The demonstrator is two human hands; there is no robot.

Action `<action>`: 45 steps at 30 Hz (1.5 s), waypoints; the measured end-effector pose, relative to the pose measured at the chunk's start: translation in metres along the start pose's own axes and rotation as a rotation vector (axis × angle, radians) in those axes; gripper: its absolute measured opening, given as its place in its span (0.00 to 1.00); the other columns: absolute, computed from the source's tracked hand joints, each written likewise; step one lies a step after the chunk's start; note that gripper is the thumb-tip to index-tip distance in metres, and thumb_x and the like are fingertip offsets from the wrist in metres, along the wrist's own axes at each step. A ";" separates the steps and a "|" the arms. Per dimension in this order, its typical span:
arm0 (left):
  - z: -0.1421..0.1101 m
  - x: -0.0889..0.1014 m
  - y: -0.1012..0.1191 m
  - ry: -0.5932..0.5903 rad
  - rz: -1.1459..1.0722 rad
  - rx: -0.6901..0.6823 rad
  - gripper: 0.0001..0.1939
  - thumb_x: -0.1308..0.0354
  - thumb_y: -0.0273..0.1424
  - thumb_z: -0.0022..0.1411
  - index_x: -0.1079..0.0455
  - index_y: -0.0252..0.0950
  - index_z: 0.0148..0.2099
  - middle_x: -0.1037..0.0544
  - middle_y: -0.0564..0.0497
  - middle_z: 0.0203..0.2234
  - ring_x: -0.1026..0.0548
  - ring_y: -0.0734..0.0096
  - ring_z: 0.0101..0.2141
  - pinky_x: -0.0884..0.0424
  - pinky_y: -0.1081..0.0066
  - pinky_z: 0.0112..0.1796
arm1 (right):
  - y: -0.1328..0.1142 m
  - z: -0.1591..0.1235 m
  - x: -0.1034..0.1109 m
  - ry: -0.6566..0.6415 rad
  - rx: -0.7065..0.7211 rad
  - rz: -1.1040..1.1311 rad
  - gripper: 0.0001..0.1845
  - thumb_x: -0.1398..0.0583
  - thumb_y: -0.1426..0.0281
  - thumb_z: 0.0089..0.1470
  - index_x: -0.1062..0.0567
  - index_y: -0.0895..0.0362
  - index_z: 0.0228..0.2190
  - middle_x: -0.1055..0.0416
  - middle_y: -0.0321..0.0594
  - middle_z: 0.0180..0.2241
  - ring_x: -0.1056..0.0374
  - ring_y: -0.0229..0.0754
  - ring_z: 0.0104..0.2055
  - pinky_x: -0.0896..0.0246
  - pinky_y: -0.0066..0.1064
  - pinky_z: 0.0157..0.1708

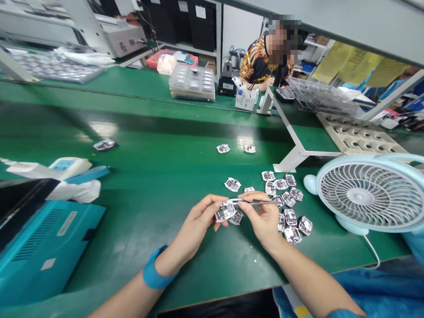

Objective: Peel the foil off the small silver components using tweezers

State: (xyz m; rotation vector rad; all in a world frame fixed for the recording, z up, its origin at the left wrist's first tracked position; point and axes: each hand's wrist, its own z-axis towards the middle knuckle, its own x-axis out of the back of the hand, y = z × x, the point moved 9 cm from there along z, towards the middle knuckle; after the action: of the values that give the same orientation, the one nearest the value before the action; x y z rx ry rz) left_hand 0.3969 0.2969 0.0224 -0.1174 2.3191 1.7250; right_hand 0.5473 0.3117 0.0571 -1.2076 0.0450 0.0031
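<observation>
My left hand (198,218) is closed on a small watch case (225,213), gripping its edge with thumb and fingers. The inside of the case, with its tiny electronic parts, faces up. In my right hand (264,218) is a pair of thin metal tweezers (258,202), pinched between thumb and fingers. The tips reach the upper edge of the case; what they touch there is too small to make out. Just below and behind the held case, another open watch case (236,217) shows. Several similar cases (289,198) lie to the right of my right hand.
A light-blue fan (361,194) stands at the right, beside a white-legged shelf (294,159). At the left are a teal machine (56,247) and a power strip (66,165). Stacked trays (192,84) sit at the back. A person (261,62) sits across the green bench (149,159).
</observation>
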 end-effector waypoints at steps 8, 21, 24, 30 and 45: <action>0.001 0.000 -0.002 -0.010 0.010 0.002 0.14 0.45 0.39 0.62 0.30 0.33 0.42 0.24 0.52 0.20 0.33 0.73 0.22 0.38 0.73 0.25 | -0.012 -0.001 -0.001 -0.003 0.107 -0.062 0.04 0.35 0.74 0.53 0.23 0.52 0.31 0.23 0.39 0.32 0.27 0.45 0.36 0.33 0.41 0.41; -0.001 0.000 0.001 0.016 -0.033 0.011 0.14 0.43 0.40 0.61 0.28 0.33 0.40 0.25 0.52 0.24 0.29 0.71 0.25 0.37 0.73 0.24 | 0.002 0.001 -0.001 -0.009 -0.078 0.039 0.03 0.35 0.69 0.53 0.25 0.53 0.31 0.24 0.37 0.31 0.28 0.43 0.36 0.33 0.36 0.39; -0.001 0.000 0.001 0.020 -0.014 0.006 0.14 0.42 0.40 0.60 0.28 0.34 0.40 0.24 0.52 0.23 0.29 0.71 0.24 0.37 0.73 0.23 | 0.010 0.000 -0.003 -0.024 -0.143 0.068 0.04 0.34 0.68 0.52 0.25 0.53 0.31 0.24 0.37 0.31 0.28 0.43 0.36 0.33 0.36 0.39; 0.000 0.000 0.000 0.018 0.023 0.011 0.15 0.41 0.41 0.60 0.28 0.34 0.39 0.24 0.53 0.21 0.30 0.72 0.23 0.38 0.74 0.23 | 0.020 0.000 -0.003 -0.003 -0.226 0.125 0.08 0.33 0.64 0.49 0.24 0.54 0.29 0.23 0.38 0.30 0.28 0.43 0.35 0.33 0.35 0.39; 0.001 -0.002 0.001 -0.001 0.044 0.005 0.13 0.42 0.41 0.60 0.29 0.35 0.37 0.25 0.54 0.19 0.32 0.73 0.21 0.41 0.75 0.22 | 0.012 0.000 -0.010 -0.075 -0.198 0.145 0.08 0.34 0.64 0.51 0.25 0.54 0.28 0.23 0.38 0.29 0.27 0.43 0.34 0.31 0.36 0.37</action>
State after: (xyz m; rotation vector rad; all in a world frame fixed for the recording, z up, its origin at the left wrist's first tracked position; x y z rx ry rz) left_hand 0.3985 0.2976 0.0233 -0.0646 2.3423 1.7394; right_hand 0.5369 0.3166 0.0460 -1.3989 0.0673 0.1839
